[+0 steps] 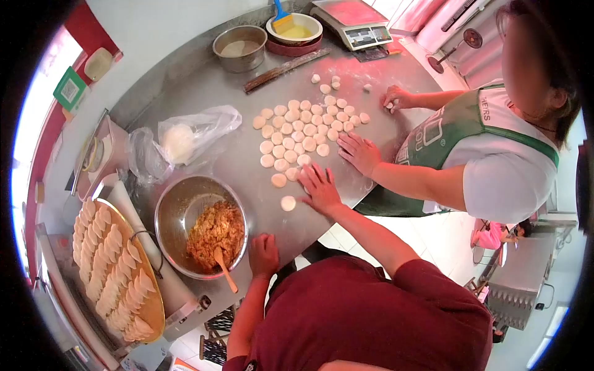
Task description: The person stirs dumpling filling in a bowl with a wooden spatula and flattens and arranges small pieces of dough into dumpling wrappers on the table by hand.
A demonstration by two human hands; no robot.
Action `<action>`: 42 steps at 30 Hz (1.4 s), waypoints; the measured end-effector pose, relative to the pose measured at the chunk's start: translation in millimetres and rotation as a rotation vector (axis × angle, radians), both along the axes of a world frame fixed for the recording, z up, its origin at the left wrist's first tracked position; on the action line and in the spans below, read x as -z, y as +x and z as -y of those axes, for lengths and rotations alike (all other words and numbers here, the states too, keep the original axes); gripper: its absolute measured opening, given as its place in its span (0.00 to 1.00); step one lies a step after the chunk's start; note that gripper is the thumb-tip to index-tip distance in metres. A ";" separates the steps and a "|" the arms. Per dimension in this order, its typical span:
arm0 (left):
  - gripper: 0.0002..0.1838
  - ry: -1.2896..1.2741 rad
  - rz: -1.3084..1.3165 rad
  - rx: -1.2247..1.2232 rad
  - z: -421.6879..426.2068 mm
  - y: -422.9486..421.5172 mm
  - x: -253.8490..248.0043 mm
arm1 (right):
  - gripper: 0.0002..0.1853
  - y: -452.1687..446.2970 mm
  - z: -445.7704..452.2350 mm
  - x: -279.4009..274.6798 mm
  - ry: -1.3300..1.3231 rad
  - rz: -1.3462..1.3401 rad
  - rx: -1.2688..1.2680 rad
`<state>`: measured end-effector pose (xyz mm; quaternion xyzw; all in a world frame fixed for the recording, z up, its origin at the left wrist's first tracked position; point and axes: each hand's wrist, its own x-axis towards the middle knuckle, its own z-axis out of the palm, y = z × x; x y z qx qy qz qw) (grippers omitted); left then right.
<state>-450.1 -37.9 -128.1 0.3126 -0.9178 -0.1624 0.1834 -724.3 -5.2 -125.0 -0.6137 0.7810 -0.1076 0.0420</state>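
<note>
Many small round dough pieces (299,136) lie in a cluster on the metal table. My right hand (320,188) is spread palm down at the cluster's near edge, its fingertips by the lowest pieces. One flattened piece (288,203) lies apart, just left of that hand. My left hand (264,253) rests in a loose fist at the table's near edge, with nothing visible in it. Beside it stands a steel bowl (172,247) of orange-brown filling (216,235), with a wooden spoon (226,271) leaning out over the rim.
A co-worker's hands (360,153) are at the cluster's right side. Filled dumplings cover a tray (158,294) at lower left. Bagged dough (178,143), a rolling pin (286,71), a metal pan (240,60), a brush (283,20) in a bowl and a scale (365,36) lie farther back.
</note>
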 end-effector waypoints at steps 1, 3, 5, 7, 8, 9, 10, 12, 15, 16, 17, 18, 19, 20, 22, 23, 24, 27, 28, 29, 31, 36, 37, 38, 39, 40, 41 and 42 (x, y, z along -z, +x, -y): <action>0.10 0.006 -0.008 -0.010 -1.2 -2.1 1.7 | 0.43 -4.3 11.1 -3.3 -0.039 0.013 0.007; 0.11 0.018 -0.019 -0.017 -0.9 0.3 4.9 | 0.41 -7.5 26.5 -12.1 -0.118 0.042 0.035; 0.11 -0.008 -0.026 0.001 2.6 -0.2 8.1 | 0.40 6.7 20.0 -20.1 -0.034 0.097 -0.252; 0.12 -0.008 -0.011 0.012 -1.5 0.8 6.0 | 0.38 10.9 19.4 -15.2 -0.005 0.086 -0.398; 0.12 -0.007 0.004 0.013 -0.7 1.3 0.2 | 0.37 10.7 28.6 -8.9 -0.033 0.044 -0.400; 0.12 -0.009 0.017 0.012 1.0 -0.8 -1.9 | 0.35 6.8 38.1 -4.0 -0.064 0.000 -0.405; 0.12 -0.015 0.013 0.002 -0.1 1.5 0.8 | 0.31 -4.5 54.6 -15.3 -0.006 0.119 -0.312; 0.12 -0.032 -0.001 -0.021 1.2 -0.7 9.1 | 0.26 -46.3 93.6 -9.7 -0.294 0.141 -0.208; 0.10 0.018 0.007 -0.008 3.1 -5.1 -3.0 | 0.19 -148.3 175.2 -0.2 -0.578 0.287 0.217; 0.07 0.267 0.159 -0.079 2.3 -2.0 9.5 | 0.18 -183.3 198.0 1.0 -0.566 0.177 0.287; 0.11 0.181 -0.129 -0.157 -2.9 -1.2 30.9 | 0.18 -214.8 210.2 5.1 -0.522 0.083 0.331; 0.13 0.638 0.219 -0.152 5.6 -2.5 19.9 | 0.18 -239.9 225.4 12.0 -0.464 0.018 0.335; 0.09 0.298 0.129 -0.027 4.5 5.0 26.6 | 0.17 -259.3 232.5 23.8 -0.408 -0.034 0.305; 0.09 0.388 -0.143 -0.127 -6.1 4.6 36.2 | 0.17 -277.1 238.1 44.1 -0.356 -0.095 0.244; 0.09 0.193 0.061 -0.009 0.1 4.2 19.3 | 0.17 -301.5 258.8 94.4 -0.340 -0.226 0.097; 0.11 0.377 0.074 -0.086 2.4 0.8 -0.9 | 0.16 -316.1 261.9 120.9 -0.426 -0.306 0.042; 0.12 0.366 0.051 -0.077 0.4 6.0 13.0 | 0.16 -284.3 264.9 100.9 -0.293 -0.204 0.073; 0.14 0.472 0.018 -0.127 -10.4 1.7 27.4 | 0.13 -231.5 230.1 25.2 -0.158 -0.077 0.062; 0.15 0.519 0.019 -0.154 -9.3 2.5 27.4 | 0.10 -229.0 220.7 36.7 -0.326 -0.115 -0.018; 0.15 0.456 0.015 -0.147 -10.1 4.2 29.9 | 0.08 -226.3 211.6 48.1 -0.502 -0.155 -0.098; 0.16 0.335 0.002 -0.133 -12.8 6.0 36.5 | 0.08 -204.7 174.2 53.7 -0.460 0.175 -0.032; 0.16 0.111 0.005 -0.017 -11.3 8.6 31.4 | 0.04 -63.2 33.8 -8.2 0.050 1.593 0.288; 0.16 0.131 0.009 -0.016 -11.5 7.5 29.8 | 0.04 -41.0 14.8 -10.1 0.134 1.522 0.360; 0.16 0.145 0.013 -0.016 -8.5 6.5 26.4 | 0.04 -29.9 -0.1 -4.8 0.214 1.450 0.426; 0.15 0.143 0.004 -0.010 -6.3 6.2 23.0 | 0.06 -26.0 -5.3 -2.6 0.186 1.199 0.335; 0.14 0.147 -0.001 -0.002 -5.4 6.4 13.1 | 0.07 -21.9 -11.8 -0.6 0.164 0.949 0.252; 0.13 0.149 -0.009 0.004 -4.2 7.0 8.2 | 0.09 -18.6 -15.5 1.1 0.138 0.697 0.169; 0.13 0.101 -0.032 0.004 -5.9 9.0 8.5 | 0.10 -15.0 -20.6 2.6 0.114 0.445 0.091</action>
